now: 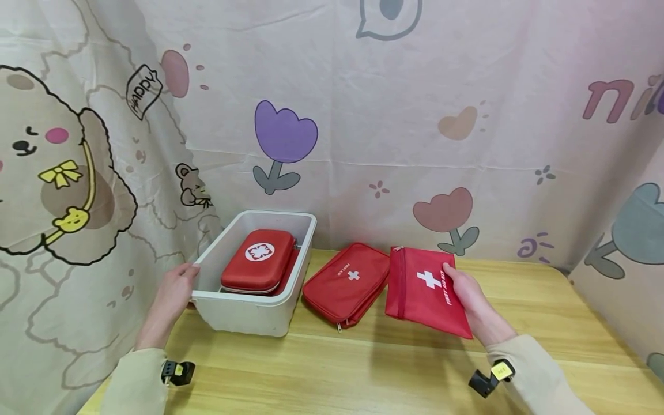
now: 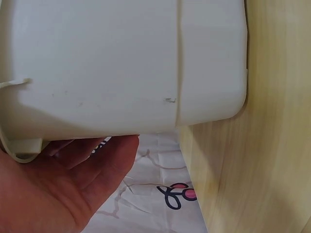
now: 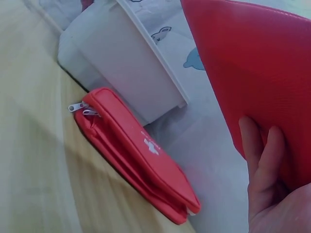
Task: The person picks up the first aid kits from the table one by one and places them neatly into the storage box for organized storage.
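Observation:
My left hand (image 1: 173, 293) grips the near left corner of a white plastic bin (image 1: 249, 318), its fingers at the rim. In the left wrist view that hand lies against the bin's side. Inside the bin lies a red hard-shell first aid case (image 1: 254, 265) with a white round emblem, on top of another red item mostly hidden beneath it. My right hand (image 1: 474, 304) holds a flat red zippered first aid pouch (image 1: 415, 300) by its right edge, raised above the table. The right wrist view shows the fingers on the pouch's back (image 3: 262, 73).
A red zippered first aid bag (image 1: 344, 285) lies on the wooden table (image 1: 321, 369) between the bin and the pouch, zip pulls toward me. A printed cloth (image 1: 363, 115) hangs behind the table and along the left and right sides.

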Demonstrator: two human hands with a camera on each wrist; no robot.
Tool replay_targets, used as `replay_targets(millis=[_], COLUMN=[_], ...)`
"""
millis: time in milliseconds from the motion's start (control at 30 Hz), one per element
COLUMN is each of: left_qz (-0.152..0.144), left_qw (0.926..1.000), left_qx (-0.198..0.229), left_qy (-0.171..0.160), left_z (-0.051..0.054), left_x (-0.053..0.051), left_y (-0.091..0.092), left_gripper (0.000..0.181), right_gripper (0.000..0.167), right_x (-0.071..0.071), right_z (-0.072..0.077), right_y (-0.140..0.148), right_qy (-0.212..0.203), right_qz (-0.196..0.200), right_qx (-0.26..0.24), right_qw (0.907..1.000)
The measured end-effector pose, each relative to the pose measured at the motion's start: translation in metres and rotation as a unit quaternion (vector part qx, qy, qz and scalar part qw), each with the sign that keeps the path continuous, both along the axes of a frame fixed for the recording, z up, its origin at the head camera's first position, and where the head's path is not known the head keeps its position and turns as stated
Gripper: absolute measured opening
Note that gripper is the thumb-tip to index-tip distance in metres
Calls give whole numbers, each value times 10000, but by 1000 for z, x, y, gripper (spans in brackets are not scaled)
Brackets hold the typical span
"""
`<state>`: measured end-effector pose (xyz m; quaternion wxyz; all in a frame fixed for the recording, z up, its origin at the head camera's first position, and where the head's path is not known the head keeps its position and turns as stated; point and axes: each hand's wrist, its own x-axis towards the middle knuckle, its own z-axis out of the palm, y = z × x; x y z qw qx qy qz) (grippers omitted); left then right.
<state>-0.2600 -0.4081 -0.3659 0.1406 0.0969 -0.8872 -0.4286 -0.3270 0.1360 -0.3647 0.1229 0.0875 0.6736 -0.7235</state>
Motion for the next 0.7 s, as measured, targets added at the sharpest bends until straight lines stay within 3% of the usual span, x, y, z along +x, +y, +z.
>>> replay_targets(millis=[333, 700], left_qz=[1, 16], left_qw=[10000, 10000], left_qx=[31, -2], left_qy=[42, 24], left_z=[4, 2], left_x=[1, 1], left_y=[2, 1], left_gripper=[53, 51], right_gripper=[46, 34], right_x=[-5, -12], right_z=[11, 16], right_y=[-13, -23], right_qy=[49, 272], right_qz=[-85, 37], right_qx=[-90, -472], right_qw=[9999, 9985])
